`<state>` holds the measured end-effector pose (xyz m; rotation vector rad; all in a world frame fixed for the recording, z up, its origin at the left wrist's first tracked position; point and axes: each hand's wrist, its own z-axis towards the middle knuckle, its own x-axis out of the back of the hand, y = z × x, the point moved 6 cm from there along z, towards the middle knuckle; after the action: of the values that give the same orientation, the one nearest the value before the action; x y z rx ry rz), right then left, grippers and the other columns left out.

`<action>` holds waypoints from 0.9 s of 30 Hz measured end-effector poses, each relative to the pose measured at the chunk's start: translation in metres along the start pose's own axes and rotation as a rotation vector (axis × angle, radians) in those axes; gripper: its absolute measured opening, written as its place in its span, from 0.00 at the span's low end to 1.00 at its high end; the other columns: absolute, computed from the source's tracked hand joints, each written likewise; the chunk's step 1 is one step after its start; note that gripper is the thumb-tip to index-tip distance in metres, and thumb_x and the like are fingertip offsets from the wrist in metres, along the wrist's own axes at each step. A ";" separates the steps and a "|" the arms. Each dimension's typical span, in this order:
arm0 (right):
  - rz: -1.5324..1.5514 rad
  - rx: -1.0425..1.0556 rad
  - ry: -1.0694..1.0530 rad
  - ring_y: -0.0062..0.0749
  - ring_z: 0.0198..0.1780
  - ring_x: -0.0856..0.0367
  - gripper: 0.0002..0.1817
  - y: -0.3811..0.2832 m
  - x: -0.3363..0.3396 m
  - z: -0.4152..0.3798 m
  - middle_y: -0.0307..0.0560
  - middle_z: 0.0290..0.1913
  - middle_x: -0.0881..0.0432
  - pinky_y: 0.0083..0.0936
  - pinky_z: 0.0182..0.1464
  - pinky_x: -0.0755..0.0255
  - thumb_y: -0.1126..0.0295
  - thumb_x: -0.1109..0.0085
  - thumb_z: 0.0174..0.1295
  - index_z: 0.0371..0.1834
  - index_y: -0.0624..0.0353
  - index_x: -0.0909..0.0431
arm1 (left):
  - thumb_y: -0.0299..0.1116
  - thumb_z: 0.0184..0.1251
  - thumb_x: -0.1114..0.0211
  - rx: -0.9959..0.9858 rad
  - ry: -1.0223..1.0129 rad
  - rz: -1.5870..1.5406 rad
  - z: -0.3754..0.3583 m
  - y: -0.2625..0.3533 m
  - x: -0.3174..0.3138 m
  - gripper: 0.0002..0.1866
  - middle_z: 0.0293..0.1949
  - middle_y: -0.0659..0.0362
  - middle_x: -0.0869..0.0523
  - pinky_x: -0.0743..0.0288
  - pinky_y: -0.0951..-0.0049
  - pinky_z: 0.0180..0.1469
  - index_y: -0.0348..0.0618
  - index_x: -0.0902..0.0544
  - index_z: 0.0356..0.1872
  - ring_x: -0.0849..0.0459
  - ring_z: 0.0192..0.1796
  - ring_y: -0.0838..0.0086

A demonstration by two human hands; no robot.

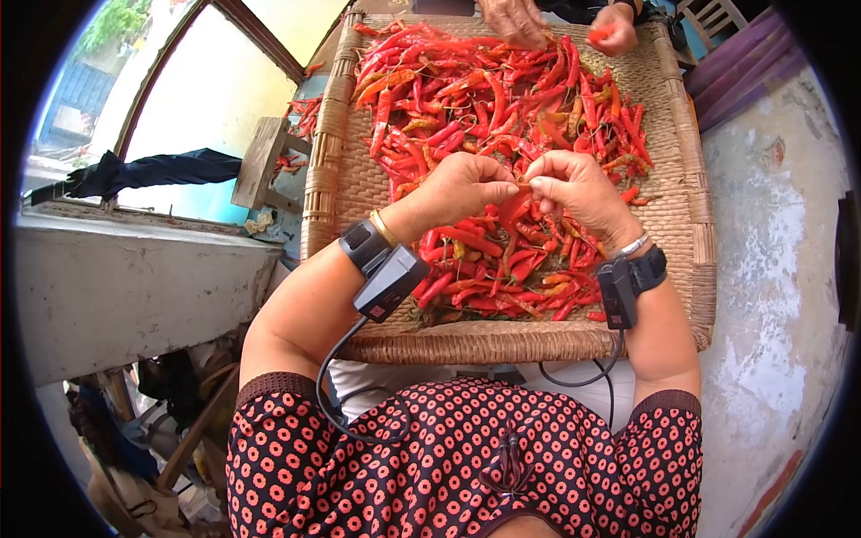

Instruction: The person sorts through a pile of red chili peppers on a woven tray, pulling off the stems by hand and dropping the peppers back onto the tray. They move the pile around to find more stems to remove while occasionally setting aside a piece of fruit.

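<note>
My left hand and my right hand meet over the middle of a woven tray, thumbs and fingertips pinched close together. A red chili pepper shows just under the fingertips, held between the two hands; its stem end is mostly hidden by them. Red chili peppers lie heaped across the far half of the tray, a few of them orange or brownish. A smaller heap of chili peppers lies below my wrists, near the tray's front edge.
Across the tray, another person's hand reaches into the far heap, and that person's other hand holds something red. A folded dark umbrella lies by the window at left. A rough wall stands at right.
</note>
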<state>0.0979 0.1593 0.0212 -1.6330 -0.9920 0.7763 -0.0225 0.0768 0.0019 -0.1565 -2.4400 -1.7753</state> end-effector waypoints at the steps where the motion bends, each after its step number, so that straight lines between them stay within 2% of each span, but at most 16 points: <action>1: -0.015 -0.014 0.038 0.10 0.21 0.28 0.04 0.001 0.009 0.001 0.32 0.24 0.24 0.08 0.21 0.36 0.74 0.46 0.58 0.35 0.59 0.23 | 0.35 0.62 0.37 0.000 0.000 -0.001 0.001 -0.001 0.000 0.09 0.23 0.71 0.23 0.34 0.86 0.25 0.40 0.19 0.35 0.29 0.25 0.89; 3: 0.010 0.041 0.139 0.12 0.21 0.26 0.04 -0.007 0.035 -0.001 0.36 0.25 0.22 0.10 0.20 0.34 0.73 0.46 0.59 0.35 0.60 0.24 | 0.35 0.59 0.35 -0.042 0.140 0.167 0.002 -0.004 0.009 0.10 0.22 0.67 0.21 0.31 0.81 0.26 0.40 0.19 0.36 0.25 0.24 0.85; 4: 0.064 0.052 0.207 0.13 0.22 0.25 0.04 -0.012 0.048 -0.004 0.37 0.25 0.22 0.10 0.20 0.33 0.73 0.46 0.59 0.35 0.61 0.24 | 0.35 0.59 0.35 -0.042 0.140 0.165 0.004 -0.009 0.011 0.10 0.22 0.67 0.21 0.31 0.81 0.26 0.40 0.19 0.36 0.25 0.24 0.85; 6: 0.276 0.279 0.385 0.15 0.24 0.24 0.09 -0.021 0.079 -0.006 0.41 0.29 0.21 0.10 0.21 0.31 0.73 0.47 0.60 0.42 0.63 0.26 | 0.37 0.55 0.34 -0.265 0.190 0.613 0.003 -0.004 0.013 0.11 0.23 0.58 0.19 0.27 0.70 0.29 0.41 0.19 0.36 0.19 0.26 0.71; 7: 0.274 0.281 0.384 0.15 0.24 0.24 0.09 -0.022 0.083 -0.005 0.41 0.29 0.21 0.10 0.21 0.31 0.73 0.47 0.60 0.42 0.63 0.26 | 0.37 0.55 0.34 -0.266 0.192 0.612 0.003 -0.006 0.011 0.11 0.23 0.58 0.19 0.27 0.70 0.29 0.41 0.19 0.36 0.19 0.26 0.71; 9: 0.396 0.392 0.840 0.17 0.26 0.23 0.19 -0.024 0.110 -0.022 0.43 0.34 0.21 0.11 0.23 0.30 0.72 0.46 0.59 0.53 0.66 0.31 | 0.39 0.52 0.36 -0.219 0.166 0.948 0.000 -0.010 0.001 0.12 0.26 0.51 0.18 0.26 0.60 0.33 0.43 0.19 0.34 0.18 0.30 0.58; 10: 0.396 0.394 0.840 0.17 0.26 0.23 0.19 -0.019 0.113 -0.022 0.43 0.34 0.21 0.11 0.23 0.30 0.72 0.46 0.59 0.53 0.66 0.31 | 0.39 0.52 0.36 -0.220 0.168 0.949 -0.001 -0.009 -0.002 0.12 0.26 0.51 0.18 0.26 0.60 0.33 0.43 0.19 0.34 0.18 0.30 0.58; 12: 0.209 0.215 0.740 0.18 0.28 0.22 0.26 -0.005 0.105 -0.014 0.45 0.37 0.21 0.11 0.24 0.30 0.71 0.45 0.58 0.60 0.68 0.38 | 0.42 0.53 0.38 -0.144 0.094 1.097 -0.002 -0.013 -0.008 0.13 0.26 0.51 0.18 0.26 0.57 0.35 0.44 0.19 0.32 0.19 0.33 0.55; 14: -0.028 0.028 0.493 0.18 0.29 0.23 0.24 0.005 0.075 -0.001 0.43 0.36 0.20 0.12 0.23 0.31 0.72 0.44 0.56 0.57 0.67 0.33 | 0.42 0.53 0.38 -0.153 0.083 1.101 0.000 -0.015 -0.008 0.13 0.26 0.51 0.18 0.25 0.58 0.35 0.44 0.19 0.32 0.19 0.32 0.57; 16: -0.280 0.004 0.195 0.17 0.29 0.25 0.18 0.008 0.034 0.005 0.38 0.30 0.22 0.16 0.31 0.30 0.72 0.41 0.54 0.48 0.64 0.25 | 0.41 0.53 0.38 -0.134 0.013 1.048 0.001 -0.019 -0.008 0.12 0.25 0.52 0.18 0.26 0.58 0.35 0.45 0.18 0.32 0.19 0.32 0.57; 17: -0.387 0.102 0.089 0.17 0.32 0.25 0.17 0.023 0.025 0.013 0.37 0.34 0.23 0.13 0.34 0.29 0.74 0.41 0.55 0.49 0.63 0.25 | 0.41 0.53 0.38 -0.133 0.014 1.050 0.001 -0.019 -0.008 0.12 0.25 0.52 0.18 0.26 0.58 0.35 0.45 0.18 0.32 0.19 0.32 0.57; 20: -0.701 0.256 0.035 0.19 0.33 0.27 0.21 0.019 -0.005 0.011 0.39 0.34 0.23 0.17 0.36 0.30 0.76 0.38 0.50 0.50 0.61 0.25 | 0.39 0.52 0.37 -0.190 0.054 1.012 0.001 -0.019 -0.007 0.10 0.25 0.53 0.18 0.26 0.58 0.34 0.46 0.18 0.32 0.19 0.31 0.56; 22: -0.683 0.272 0.057 0.20 0.31 0.28 0.22 0.019 -0.009 0.012 0.41 0.35 0.24 0.19 0.36 0.30 0.77 0.38 0.48 0.50 0.59 0.25 | 0.35 0.51 0.36 -0.266 0.102 0.895 0.001 -0.013 -0.008 0.08 0.25 0.53 0.17 0.26 0.61 0.33 0.46 0.18 0.32 0.18 0.30 0.59; 24: -0.665 0.205 0.071 0.33 0.31 0.21 0.18 0.019 -0.008 0.011 0.47 0.30 0.21 0.26 0.38 0.27 0.74 0.38 0.47 0.45 0.63 0.24 | 0.34 0.51 0.36 -0.308 0.122 0.811 -0.001 -0.004 -0.009 0.07 0.24 0.54 0.17 0.26 0.63 0.32 0.46 0.18 0.32 0.18 0.30 0.61; 25: -0.663 0.203 0.072 0.33 0.31 0.21 0.18 0.022 -0.006 0.012 0.47 0.30 0.21 0.26 0.38 0.27 0.74 0.38 0.47 0.45 0.63 0.24 | 0.32 0.51 0.36 -0.350 0.142 0.728 -0.002 0.003 -0.008 0.07 0.24 0.55 0.17 0.26 0.65 0.32 0.46 0.18 0.32 0.17 0.29 0.63; 27: -0.472 0.187 0.026 0.23 0.30 0.23 0.13 0.028 -0.003 0.014 0.42 0.27 0.22 0.22 0.34 0.28 0.75 0.40 0.50 0.41 0.63 0.22 | 0.32 0.52 0.36 -0.363 0.146 0.673 -0.002 0.006 -0.007 0.07 0.24 0.56 0.17 0.26 0.66 0.31 0.45 0.18 0.32 0.17 0.28 0.65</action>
<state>0.0912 0.1589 -0.0093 -1.1804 -1.1895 0.5063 -0.0141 0.0765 0.0074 -0.7482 -1.6514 -1.7798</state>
